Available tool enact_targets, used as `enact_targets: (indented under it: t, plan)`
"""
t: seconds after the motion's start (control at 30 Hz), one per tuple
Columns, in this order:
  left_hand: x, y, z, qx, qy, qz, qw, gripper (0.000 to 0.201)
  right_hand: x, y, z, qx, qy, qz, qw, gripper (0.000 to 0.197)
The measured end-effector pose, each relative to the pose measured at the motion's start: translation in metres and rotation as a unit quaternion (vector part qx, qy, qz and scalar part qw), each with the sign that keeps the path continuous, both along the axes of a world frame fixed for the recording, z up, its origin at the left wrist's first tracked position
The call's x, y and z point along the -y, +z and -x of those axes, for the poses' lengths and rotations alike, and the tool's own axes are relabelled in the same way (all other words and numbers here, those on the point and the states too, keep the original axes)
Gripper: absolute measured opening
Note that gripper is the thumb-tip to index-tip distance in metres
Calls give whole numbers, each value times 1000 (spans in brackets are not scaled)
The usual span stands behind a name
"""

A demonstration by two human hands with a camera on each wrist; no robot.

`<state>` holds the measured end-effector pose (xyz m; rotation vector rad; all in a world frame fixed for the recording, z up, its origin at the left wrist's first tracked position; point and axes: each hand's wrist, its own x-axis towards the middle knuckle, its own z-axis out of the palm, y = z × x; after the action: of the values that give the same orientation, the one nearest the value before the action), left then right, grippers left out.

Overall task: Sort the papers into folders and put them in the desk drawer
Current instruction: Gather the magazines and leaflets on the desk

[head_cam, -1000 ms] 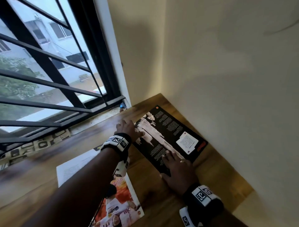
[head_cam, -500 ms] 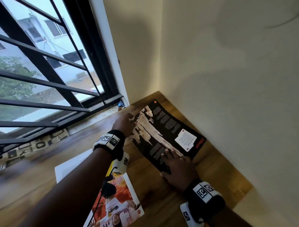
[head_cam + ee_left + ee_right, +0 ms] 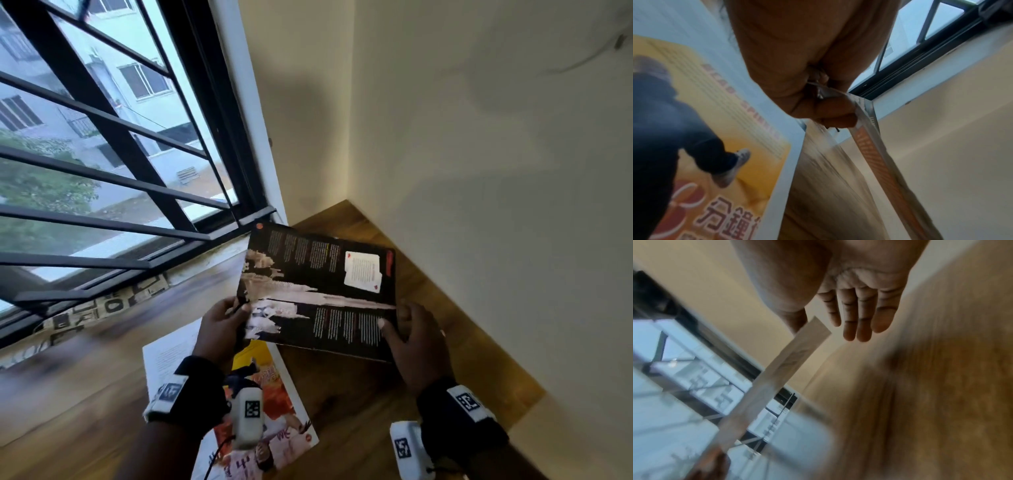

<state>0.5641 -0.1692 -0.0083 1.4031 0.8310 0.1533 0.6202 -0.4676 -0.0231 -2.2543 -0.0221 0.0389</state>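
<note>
A black printed paper (image 3: 318, 284) with white patches hangs tilted in the air over the wooden desk (image 3: 359, 394). My left hand (image 3: 222, 322) pinches its left edge, and the left wrist view shows the fingers (image 3: 834, 113) curled on the paper's edge (image 3: 869, 138). My right hand (image 3: 411, 332) is at the near right corner, thumb lying on the printed face. In the right wrist view the fingers (image 3: 851, 318) are straight and stand apart from the paper (image 3: 777, 369). No folder or drawer shows.
An orange magazine (image 3: 270, 404) lies on a white sheet (image 3: 171, 349) on the desk below my left wrist. A barred window (image 3: 102, 154) runs along the left, with a patterned strip (image 3: 102, 308) on its sill. Plain walls (image 3: 479, 205) close the far right corner.
The black paper lay flat on the desk under both hands. Now it is lifted off the desk and turned, with my left hand gripping its edge and my right hand at its corner.
</note>
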Motion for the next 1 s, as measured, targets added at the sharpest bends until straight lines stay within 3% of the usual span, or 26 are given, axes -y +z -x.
enact_targets:
  t: [0.1, 0.17, 0.23, 0.37, 0.4, 0.43, 0.47, 0.57, 0.6, 0.7, 0.8, 1.0]
  plan:
    - [2, 0, 10, 23, 22, 47, 998, 20, -4, 5, 1, -143, -19, -174, 974, 42]
    - [2, 0, 15, 33, 29, 72, 996, 24, -10, 10, 5, -227, -7, -318, 920, 36]
    - [6, 2, 19, 40, 18, 87, 995, 24, -16, 9, 8, -286, -14, -448, 847, 39]
    - [22, 8, 36, 33, -23, 113, 993, 19, -28, 11, 2, -274, -55, -654, 703, 48]
    - [25, 7, 41, 34, -22, 120, 992, 19, -31, 14, 0, -266, -57, -683, 678, 47]
    - [28, 6, 45, 42, -27, 128, 990, 19, -34, 17, -2, -259, -59, -690, 673, 45]
    - [32, 5, 48, 49, -37, 132, 989, 19, -38, 18, -2, -253, -62, -676, 690, 44]
    - [45, 8, 57, 59, -74, 130, 987, 29, -55, 15, -2, -252, -85, -544, 796, 37]
    - [46, 10, 59, 58, -71, 130, 987, 31, -60, 14, -2, -255, -85, -511, 816, 32]
    - [27, 9, 67, 55, -12, 138, 989, 46, -66, 15, -3, -227, -71, -475, 847, 26]
    - [-14, 11, 78, 99, 37, 118, 987, 48, -70, 18, -4, -192, 4, -449, 873, 23]
    - [-50, 25, 97, 53, -42, 26, 997, 32, -85, 10, -9, -160, 63, -345, 923, 12]
